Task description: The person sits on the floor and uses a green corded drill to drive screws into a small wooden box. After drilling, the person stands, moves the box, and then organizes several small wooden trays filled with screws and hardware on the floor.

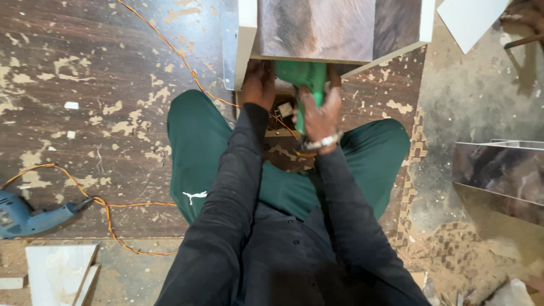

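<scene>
No packages, labels, signs, screens

**Worn workshop floor strewn with boards and wood chips**

A dark wood-grain sheet (102, 73) covers most of the floor, its surface scraped and flaking in pale patches. An orange cable (107, 209) snakes across it to a blue power drill (22, 215) lying at the left edge. To the right, bare grey concrete (481, 96) is dusted with sawdust and small chips. A laminated panel (498, 175) with a marbled brown face lies at the right edge. A pale board (56, 272) sits at lower left, and a white one (470, 20) at upper right. The light is even and soft.
</scene>
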`<state>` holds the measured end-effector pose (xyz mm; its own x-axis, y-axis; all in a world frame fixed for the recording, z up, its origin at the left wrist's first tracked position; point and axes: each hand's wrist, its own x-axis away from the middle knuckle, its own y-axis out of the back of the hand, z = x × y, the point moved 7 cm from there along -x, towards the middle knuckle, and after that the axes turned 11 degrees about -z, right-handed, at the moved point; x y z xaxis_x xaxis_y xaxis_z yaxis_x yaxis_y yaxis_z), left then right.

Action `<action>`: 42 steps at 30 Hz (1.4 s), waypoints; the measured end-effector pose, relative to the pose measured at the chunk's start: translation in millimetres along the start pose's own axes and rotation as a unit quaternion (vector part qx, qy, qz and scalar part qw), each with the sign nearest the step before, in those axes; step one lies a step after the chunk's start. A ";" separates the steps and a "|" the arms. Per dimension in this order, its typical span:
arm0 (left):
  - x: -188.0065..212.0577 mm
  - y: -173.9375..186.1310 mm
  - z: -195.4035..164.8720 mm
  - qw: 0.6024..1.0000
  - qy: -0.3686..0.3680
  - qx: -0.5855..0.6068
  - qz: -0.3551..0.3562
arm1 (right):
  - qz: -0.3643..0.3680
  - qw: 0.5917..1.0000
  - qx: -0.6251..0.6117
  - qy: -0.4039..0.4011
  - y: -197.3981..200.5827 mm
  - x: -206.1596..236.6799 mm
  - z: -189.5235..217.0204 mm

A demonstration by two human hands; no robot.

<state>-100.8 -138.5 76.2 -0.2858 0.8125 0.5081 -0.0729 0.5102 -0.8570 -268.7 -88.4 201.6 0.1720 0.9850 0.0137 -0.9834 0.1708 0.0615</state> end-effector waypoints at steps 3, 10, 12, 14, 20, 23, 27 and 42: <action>-16.3 -7.2 -0.7 0.998 -0.048 0.050 -0.012 | 0.005 0.995 0.044 0.092 -11.8 -23.5 -13.3; -23.1 -17.8 -14.8 0.845 -0.269 -0.462 -0.015 | 0.044 0.870 0.338 0.356 -46.8 -50.1 1.2; -23.7 -17.5 -20.1 0.830 -0.289 -0.477 -0.016 | 0.048 0.935 0.215 0.277 -46.2 -61.3 5.0; -22.7 -24.6 -22.0 0.758 -0.341 -0.555 0.016 | 0.051 0.936 0.201 0.286 -52.2 -67.2 13.4; -22.5 -33.4 -11.7 0.454 -0.419 -0.785 0.048 | 0.054 0.793 0.415 0.443 -79.5 -80.6 22.1; -18.1 -35.5 -12.5 0.486 -0.429 -0.758 0.071 | 0.089 0.768 0.438 0.460 -85.8 -88.8 15.5; -13.4 -38.7 -15.6 0.527 -0.436 -0.724 0.082 | 0.135 0.768 0.438 0.448 -88.4 -98.8 6.3; -7.5 4.2 3.3 0.422 -0.350 -0.820 0.168 | 0.264 0.750 0.513 0.325 -95.7 -121.4 -21.9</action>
<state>-102.1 -143.3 68.5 -0.2710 0.9270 -0.2591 0.6780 0.3750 0.6322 -196.7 -223.7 172.2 -0.6174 0.7699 -0.1615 -0.2850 -0.0275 0.9581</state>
